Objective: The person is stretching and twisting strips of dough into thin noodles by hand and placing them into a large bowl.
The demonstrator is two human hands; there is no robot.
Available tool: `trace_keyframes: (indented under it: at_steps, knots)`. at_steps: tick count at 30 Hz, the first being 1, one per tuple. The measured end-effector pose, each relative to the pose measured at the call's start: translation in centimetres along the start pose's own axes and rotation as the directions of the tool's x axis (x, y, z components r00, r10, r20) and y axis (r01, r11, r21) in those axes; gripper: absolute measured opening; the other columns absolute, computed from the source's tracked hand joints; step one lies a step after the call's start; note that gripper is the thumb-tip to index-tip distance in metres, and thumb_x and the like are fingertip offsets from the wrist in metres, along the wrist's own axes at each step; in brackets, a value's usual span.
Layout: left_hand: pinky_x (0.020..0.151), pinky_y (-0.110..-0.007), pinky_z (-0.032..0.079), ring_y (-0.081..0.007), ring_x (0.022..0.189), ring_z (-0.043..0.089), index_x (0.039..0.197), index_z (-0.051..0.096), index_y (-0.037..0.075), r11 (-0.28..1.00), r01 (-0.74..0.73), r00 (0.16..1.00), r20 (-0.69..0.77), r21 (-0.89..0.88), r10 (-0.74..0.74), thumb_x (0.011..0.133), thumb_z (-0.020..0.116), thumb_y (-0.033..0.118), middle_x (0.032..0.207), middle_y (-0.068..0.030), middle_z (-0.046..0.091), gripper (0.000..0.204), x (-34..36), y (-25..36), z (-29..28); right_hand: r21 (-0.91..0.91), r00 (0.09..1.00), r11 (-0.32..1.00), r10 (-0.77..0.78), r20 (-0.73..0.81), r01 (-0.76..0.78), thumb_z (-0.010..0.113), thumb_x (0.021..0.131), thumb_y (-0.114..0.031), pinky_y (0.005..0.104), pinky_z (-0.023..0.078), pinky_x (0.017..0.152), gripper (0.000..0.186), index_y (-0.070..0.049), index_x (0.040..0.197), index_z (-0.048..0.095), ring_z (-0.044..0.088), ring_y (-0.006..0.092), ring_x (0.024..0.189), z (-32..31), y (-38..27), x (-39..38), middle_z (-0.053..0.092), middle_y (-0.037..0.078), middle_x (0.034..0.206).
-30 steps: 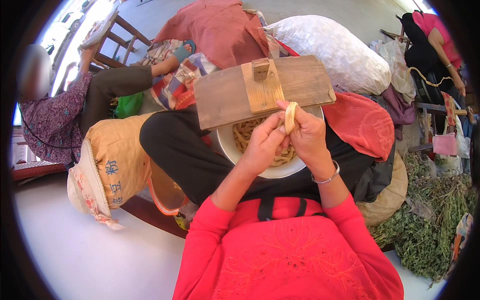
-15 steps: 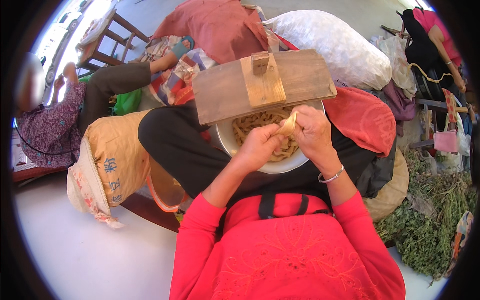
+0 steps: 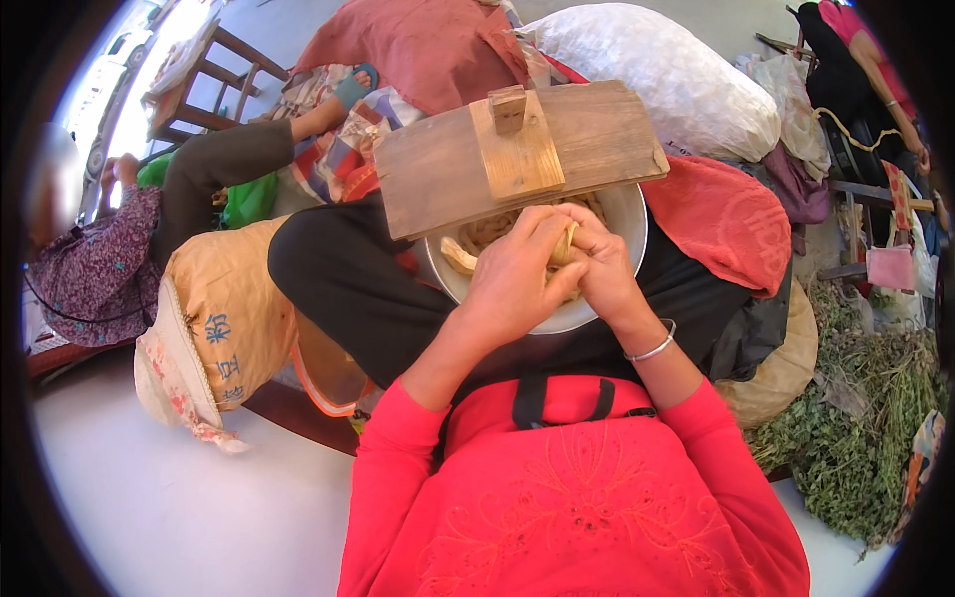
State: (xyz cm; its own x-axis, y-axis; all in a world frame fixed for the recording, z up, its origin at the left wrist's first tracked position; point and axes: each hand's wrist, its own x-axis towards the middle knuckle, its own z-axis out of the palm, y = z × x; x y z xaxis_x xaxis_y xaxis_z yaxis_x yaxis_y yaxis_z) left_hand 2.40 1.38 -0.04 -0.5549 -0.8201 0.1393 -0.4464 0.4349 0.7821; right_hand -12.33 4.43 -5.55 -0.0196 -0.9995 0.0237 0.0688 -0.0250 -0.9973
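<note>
Over a white bowl point(image 3: 635, 227) in my lap, my left hand point(image 3: 509, 274) and my right hand point(image 3: 609, 274) meet with their fingers closed. Between them they pinch a pale yellow, folded strip point(image 3: 565, 245), mostly covered by the fingers. A pale yellow end point(image 3: 458, 257) sticks out left of my left hand; whether it belongs to the same strip I cannot tell. Tan short pieces point(image 3: 483, 229) lie in the bowl, partly hidden by my hands. Across the bowl's far side rests a wooden board point(image 3: 428, 169) with a lighter crosspiece and a block on it.
A red towel point(image 3: 721, 224) lies on my right thigh. On the left stands a tan sack point(image 3: 234, 298); a big white sack point(image 3: 657, 80) lies beyond the board. Dried green plants point(image 3: 856, 438) are heaped at right. Other people sit at far left point(image 3: 99, 269) and far right point(image 3: 875, 60).
My hands have drawn together around the strip and cover more of it. A pale yellow end now shows left of my left hand. The view has shifted slightly.
</note>
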Motion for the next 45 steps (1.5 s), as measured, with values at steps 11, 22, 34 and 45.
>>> trace_keyframes:
  at_steps: [11,22,34,45]
  knots:
    - [0.045,-0.017,0.025,-0.0009,0.052,0.036,0.099,0.061,0.006,0.281,0.477,0.826,0.315,-0.833,-0.468,0.098,0.052,0.023,0.071,0.0033,0.051,0.019,-3.9,-3.5,2.5,0.012,0.965,0.984,-0.173,-0.195,0.179,0.068,0.081,0.0,0.0266,0.044,0.088,0.012,0.0,0.093,0.07,0.052,0.0149,0.106,-1.2,-0.7,0.6,0.053,0.009,0.123]
    - [0.059,-0.032,0.046,-0.0267,0.065,0.059,0.093,0.059,0.003,0.975,-0.201,0.949,-0.226,0.1,0.219,0.083,0.066,0.004,0.076,-0.0117,0.06,0.012,-1.4,-2.4,0.1,-0.05,0.845,0.922,0.373,0.383,-0.385,0.064,0.089,-0.013,0.0248,0.05,0.071,0.022,0.001,0.106,0.064,0.06,0.0113,0.076,-3.2,-4.6,3.1,0.065,0.006,0.087]
    - [0.065,-0.025,0.044,-0.0088,0.072,0.052,0.096,0.059,0.0,0.865,0.259,0.964,0.066,-0.429,-0.256,0.093,0.054,0.01,0.077,-0.0021,0.058,0.012,2.6,-6.7,-4.0,-0.031,0.958,0.97,0.244,0.15,-0.242,0.062,0.089,-0.008,0.0206,0.045,0.053,0.009,-0.001,0.094,0.066,0.054,0.0048,0.059,-2.4,-3.6,7.5,0.058,-0.002,0.069]
    - [0.069,-0.033,0.046,-0.0192,0.074,0.058,0.097,0.06,-0.001,0.896,0.276,0.945,-0.07,-0.348,-0.318,0.091,0.055,0.012,0.078,-0.0101,0.062,0.015,6.6,-10.2,-3.6,-0.315,1.0,0.949,-0.014,-0.023,0.006,0.061,0.088,-0.005,0.0245,0.043,0.054,0.006,-0.002,0.087,0.065,0.051,0.0059,0.06,-1.5,-0.2,10.8,0.057,-0.002,0.066]
